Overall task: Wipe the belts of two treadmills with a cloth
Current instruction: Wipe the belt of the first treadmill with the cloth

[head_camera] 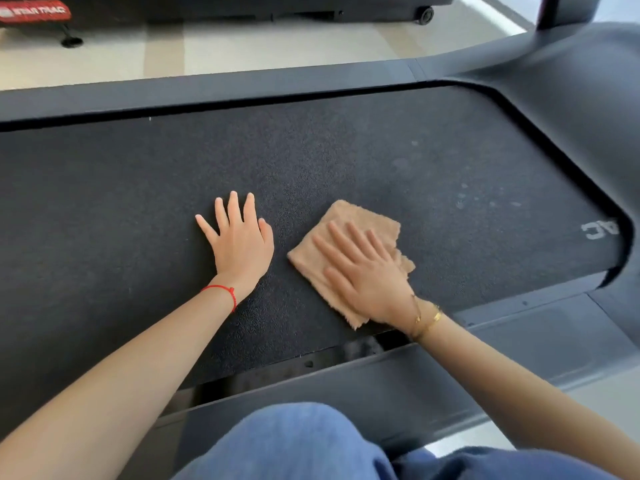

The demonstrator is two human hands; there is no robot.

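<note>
Belt (138, 188) was your reference. Your left hand (239, 242) lay flat mid-belt, fingers spread, holding nothing. Just right of it, your right hand (363, 271) pressed the tan cloth (356, 220) onto the belt, fingers straight and slightly spread.

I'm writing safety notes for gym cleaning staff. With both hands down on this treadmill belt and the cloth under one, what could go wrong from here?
1. The right hand presses the cloth flat close to the belt's near edge, where an open gap shows beside the side rail; the cloth corner or fingers might catch there.
2. The left hand leans open on the belt; if the belt slides, that support could slip.
3. Pale smudges lie to the right and may get missed.
</note>
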